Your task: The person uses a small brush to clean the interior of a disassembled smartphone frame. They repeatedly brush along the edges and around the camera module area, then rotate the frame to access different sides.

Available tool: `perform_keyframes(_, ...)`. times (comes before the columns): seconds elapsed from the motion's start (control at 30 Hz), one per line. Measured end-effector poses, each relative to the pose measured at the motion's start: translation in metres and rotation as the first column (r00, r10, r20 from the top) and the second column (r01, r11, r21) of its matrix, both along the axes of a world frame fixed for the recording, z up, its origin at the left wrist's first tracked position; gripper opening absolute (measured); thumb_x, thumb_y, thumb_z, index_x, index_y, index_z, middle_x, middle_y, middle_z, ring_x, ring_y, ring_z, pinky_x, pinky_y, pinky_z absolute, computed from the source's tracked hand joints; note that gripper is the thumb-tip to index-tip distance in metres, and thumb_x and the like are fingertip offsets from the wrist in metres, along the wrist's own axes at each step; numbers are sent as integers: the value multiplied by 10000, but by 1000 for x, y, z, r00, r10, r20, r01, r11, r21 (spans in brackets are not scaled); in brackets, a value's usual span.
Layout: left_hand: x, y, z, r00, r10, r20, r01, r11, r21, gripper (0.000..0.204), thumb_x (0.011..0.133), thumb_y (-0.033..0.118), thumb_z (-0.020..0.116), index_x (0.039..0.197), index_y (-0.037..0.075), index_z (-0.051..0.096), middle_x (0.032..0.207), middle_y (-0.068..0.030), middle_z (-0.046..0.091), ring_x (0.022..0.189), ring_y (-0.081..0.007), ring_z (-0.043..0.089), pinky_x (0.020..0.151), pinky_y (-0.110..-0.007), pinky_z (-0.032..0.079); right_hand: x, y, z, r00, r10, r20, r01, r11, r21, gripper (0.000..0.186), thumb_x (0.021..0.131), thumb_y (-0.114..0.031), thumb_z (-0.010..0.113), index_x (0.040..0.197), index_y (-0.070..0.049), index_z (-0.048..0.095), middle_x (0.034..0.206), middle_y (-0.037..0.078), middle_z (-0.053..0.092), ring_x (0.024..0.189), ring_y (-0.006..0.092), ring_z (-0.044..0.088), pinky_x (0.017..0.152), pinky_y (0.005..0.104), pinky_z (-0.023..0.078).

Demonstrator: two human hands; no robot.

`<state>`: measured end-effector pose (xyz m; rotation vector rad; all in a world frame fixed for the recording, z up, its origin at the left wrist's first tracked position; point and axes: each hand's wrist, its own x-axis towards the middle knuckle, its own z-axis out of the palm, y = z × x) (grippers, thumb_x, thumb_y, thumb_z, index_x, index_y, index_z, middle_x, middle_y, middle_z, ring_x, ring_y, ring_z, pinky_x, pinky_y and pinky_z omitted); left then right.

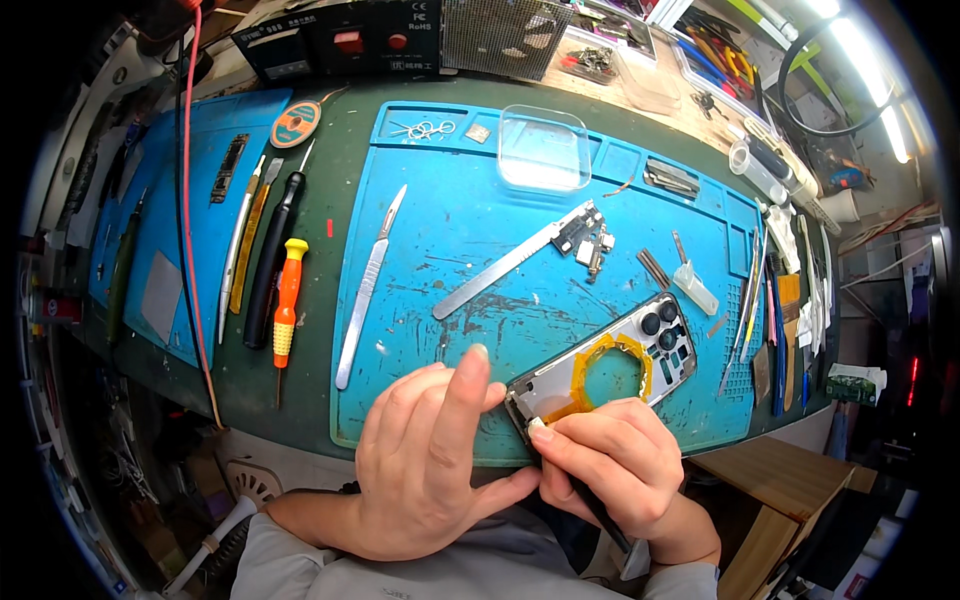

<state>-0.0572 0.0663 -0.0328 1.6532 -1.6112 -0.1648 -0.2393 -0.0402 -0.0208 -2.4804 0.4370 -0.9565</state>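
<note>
A phone back housing [545,388] sits tilted near the front edge of the blue work mat, with three camera rings at its far corner and a round opening edged in yellow film. My right hand [620,460] is closed at its near edge, thumb and index finger pinched there. A slim black handle [597,508] runs down out of that grip; its working end is hidden. My left hand [425,450] is beside the housing's left end, index finger raised and thumb stretched toward my right hand. Nothing shows in it, and whether a fingertip touches the housing is unclear.
On the blue mat [470,235] lie a scalpel [368,290], a flat metal blade [500,270], small phone parts [585,240] and a clear plastic box [545,150]. An orange screwdriver [287,300] and other slim tools lie left. More tools line the right edge.
</note>
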Motion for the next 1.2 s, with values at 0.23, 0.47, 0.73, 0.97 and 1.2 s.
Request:
perform_keyframes(0.23, 5, 1, -1, 996, -48, 77, 48, 999, -3, 1330, 646, 319, 1029, 1655, -133, 289, 1127, -123, 747, 1026, -297, 669, 920, -428, 545, 0, 0, 2, 1000, 10, -19, -10, 1000, -3, 343, 748, 27, 837, 1091, 36, 815, 958, 74, 727, 727, 205, 687, 606, 319, 530)
perform_keyframes(0.47, 4, -1, -1, 996, -52, 77, 53, 999, -12, 1337, 637, 310, 1030, 1655, -136, 287, 1126, -131, 745, 1015, -298, 669, 911, -429, 546, -2, 1, -1, 1000, 9, -21, -10, 1000, -17, 387, 726, 24, 856, 1111, 30, 815, 983, 68, 729, 750, 201, 694, 616, 318, 530)
perform_keyframes(0.73, -1, 1, -1, 1000, 18, 0, -18, 1000, 6, 1136, 726, 366, 967, 1616, -70, 411, 1118, -64, 774, 1083, -307, 674, 980, -458, 572, -3, 5, 5, 996, -8, -93, 10, 1000, 24, 370, 778, 14, 884, 1142, -11, 823, 1025, 76, 760, 832, 227, 712, 699, 332, 572)
perform_keyframes(0.97, -2, 0, -1, 1000, 18, -5, -18, 1000, 0, 1132, 733, 368, 961, 1618, -69, 407, 1120, -67, 773, 1085, -311, 673, 976, -458, 571, -1, 1, 0, 1000, -3, -7, 3, 1000, -7, 376, 735, 53, 822, 1110, 33, 813, 964, 72, 731, 725, 207, 693, 611, 322, 539)
perform_keyframes(1.2, 4, -1, 0, 997, -49, 65, 50, 999, -11, 1354, 630, 309, 1037, 1662, -128, 277, 1134, -134, 748, 1021, -302, 670, 925, -438, 542, -1, 1, 1, 1000, 1, -12, -1, 1000, -2, 344, 746, 46, 823, 1090, 33, 817, 958, 76, 729, 727, 208, 693, 609, 322, 538)
